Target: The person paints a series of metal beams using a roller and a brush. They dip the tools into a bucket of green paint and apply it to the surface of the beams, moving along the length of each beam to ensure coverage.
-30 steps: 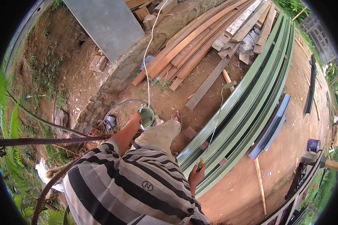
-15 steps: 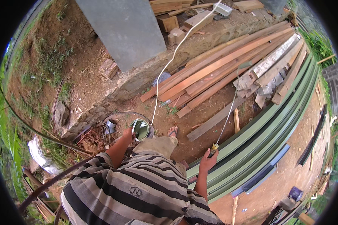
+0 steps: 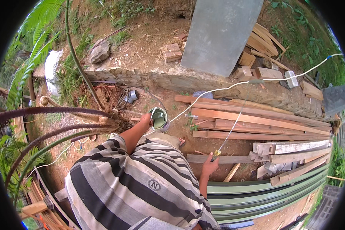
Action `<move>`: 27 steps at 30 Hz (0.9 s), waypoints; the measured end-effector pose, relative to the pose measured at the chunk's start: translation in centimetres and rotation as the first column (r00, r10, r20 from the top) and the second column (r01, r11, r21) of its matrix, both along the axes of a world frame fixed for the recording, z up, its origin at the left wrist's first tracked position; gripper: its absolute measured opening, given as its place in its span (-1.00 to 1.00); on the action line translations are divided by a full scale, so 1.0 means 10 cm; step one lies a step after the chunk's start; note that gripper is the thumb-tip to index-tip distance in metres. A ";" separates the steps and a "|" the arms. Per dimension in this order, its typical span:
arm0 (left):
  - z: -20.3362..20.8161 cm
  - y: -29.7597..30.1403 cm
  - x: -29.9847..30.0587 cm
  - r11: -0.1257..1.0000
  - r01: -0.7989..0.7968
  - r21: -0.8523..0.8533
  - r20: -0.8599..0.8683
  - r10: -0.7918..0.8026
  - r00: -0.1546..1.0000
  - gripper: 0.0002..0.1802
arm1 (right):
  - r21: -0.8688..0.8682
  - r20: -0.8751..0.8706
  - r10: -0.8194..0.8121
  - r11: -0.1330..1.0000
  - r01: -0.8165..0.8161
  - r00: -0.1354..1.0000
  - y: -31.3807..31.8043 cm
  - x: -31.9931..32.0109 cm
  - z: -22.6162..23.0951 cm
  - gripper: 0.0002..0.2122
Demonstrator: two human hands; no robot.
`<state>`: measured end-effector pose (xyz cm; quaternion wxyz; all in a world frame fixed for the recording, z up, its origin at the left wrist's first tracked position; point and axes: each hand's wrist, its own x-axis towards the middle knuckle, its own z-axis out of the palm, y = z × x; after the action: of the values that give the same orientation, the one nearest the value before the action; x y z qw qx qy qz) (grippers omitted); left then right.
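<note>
My left hand (image 3: 146,120) is closed at the near left rim of a round paint can (image 3: 166,123) with green-grey paint inside. The exact hold on the can is partly hidden by my fingers. In my right hand (image 3: 209,165), the fingers wrap round the yellow and black grip (image 3: 216,154) of a long-handled paint roller. Its thin, light-coloured pole (image 3: 234,125) reaches up and away over the wooden planks. The grey-green roller head (image 3: 256,81) appears against the stone ledge, beside a white cable; whether it touches anything I cannot tell.
Wooden planks (image 3: 253,124) lie ahead right, with long green beams (image 3: 264,195) nearer me. A grey pillar (image 3: 220,38) stands on the stone ledge (image 3: 176,79). A white cable (image 3: 203,93) crosses the ground. Thick fern stems (image 3: 57,110) reach in at left.
My view has turned left, so planks and green beams now lie level across it. The roller head has swung from over the planks toward the ledge. Both hands keep their holds.
</note>
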<state>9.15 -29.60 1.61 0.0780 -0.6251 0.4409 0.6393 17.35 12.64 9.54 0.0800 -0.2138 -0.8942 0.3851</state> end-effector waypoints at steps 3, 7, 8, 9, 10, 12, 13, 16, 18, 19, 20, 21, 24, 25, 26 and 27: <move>-0.01 -0.06 0.15 0.996 -0.089 -0.008 -0.034 0.088 0.996 -0.78 | -0.021 0.048 0.154 0.988 -0.153 0.987 -0.09 -0.08 -0.17 -0.65; -0.18 -0.19 0.36 0.966 -0.255 0.031 -0.024 0.256 0.966 -0.78 | -0.054 0.118 0.377 0.926 -0.374 0.919 -0.44 -0.31 -0.16 -0.67; -0.17 -0.19 0.40 0.961 -0.275 0.028 -0.036 0.276 0.960 -0.77 | -0.046 0.120 0.406 0.914 -0.403 0.906 -0.58 -0.42 -0.10 -0.67; -0.17 -0.21 0.43 0.947 -0.317 0.049 -0.001 0.317 0.948 -0.76 | -0.038 0.113 0.439 0.898 -0.438 0.891 -0.77 -0.57 0.00 -0.68; -0.13 -0.20 0.43 0.948 -0.316 0.049 0.001 0.316 0.949 -0.76 | -0.029 0.100 0.466 0.884 -0.466 0.879 -0.94 -0.76 0.04 -0.68; -0.18 -0.27 0.53 0.940 -0.336 0.066 0.011 0.336 0.942 -0.76 | -0.053 0.032 0.516 0.856 -0.514 0.856 -1.28 -1.14 -0.03 -0.68; -0.26 -0.33 0.63 0.932 -0.352 0.085 0.023 0.352 0.936 -0.76 | -0.068 0.003 0.538 0.841 -0.537 0.843 -1.45 -1.32 -0.08 -0.69; -0.49 -0.46 0.89 0.922 -0.372 0.107 0.075 0.366 0.928 -0.75 | -0.044 -0.027 0.562 0.825 -0.563 0.826 -1.95 -1.93 -0.30 -0.70; -0.61 -0.57 0.99 0.917 -0.368 0.153 0.091 0.357 0.929 -0.72 | -0.011 -0.040 0.554 0.832 -0.555 0.831 -2.29 -2.31 -0.52 -0.69; -0.66 -0.59 1.06 0.901 -0.399 0.171 0.111 0.385 0.916 -0.69 | 0.006 -0.036 0.553 0.833 -0.554 0.832 -2.42 -2.46 -0.63 -0.69; -0.73 -0.60 1.12 0.890 -0.422 0.176 0.135 0.402 0.905 -0.69 | 0.027 0.012 0.578 0.815 -0.578 0.816 -2.53 -2.63 -0.80 -0.67; -0.80 -0.61 1.18 0.878 -0.444 0.180 0.161 0.419 0.894 -0.69 | 0.033 0.022 0.560 0.827 -0.561 0.828 -2.65 -2.75 -0.97 -0.67; -0.81 -0.66 1.11 0.894 -0.407 0.188 0.187 0.374 0.908 -0.71 | 0.068 0.115 0.530 0.840 -0.539 0.840 -2.86 -3.12 -1.59 -0.66; -0.83 -0.72 1.12 0.896 -0.400 0.193 0.199 0.363 0.910 -0.71 | 0.065 0.182 0.528 0.835 -0.546 0.829 -2.92 -3.24 -1.75 -0.66; -0.87 -0.77 1.15 0.881 -0.421 0.216 0.210 0.380 0.901 -0.71 | 0.062 0.244 0.528 0.829 -0.556 0.814 -2.99 -3.36 -1.86 -0.66; -0.92 -0.81 1.16 0.866 -0.440 0.238 0.223 0.392 0.893 -0.71 | 0.058 0.306 0.522 0.825 -0.562 0.796 -3.02 -3.42 -1.95 -0.66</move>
<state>20.73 -37.70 -7.61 0.0628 -0.7392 0.1914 0.6427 -16.89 -17.58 -9.95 -0.1441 0.0065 -0.9456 0.2915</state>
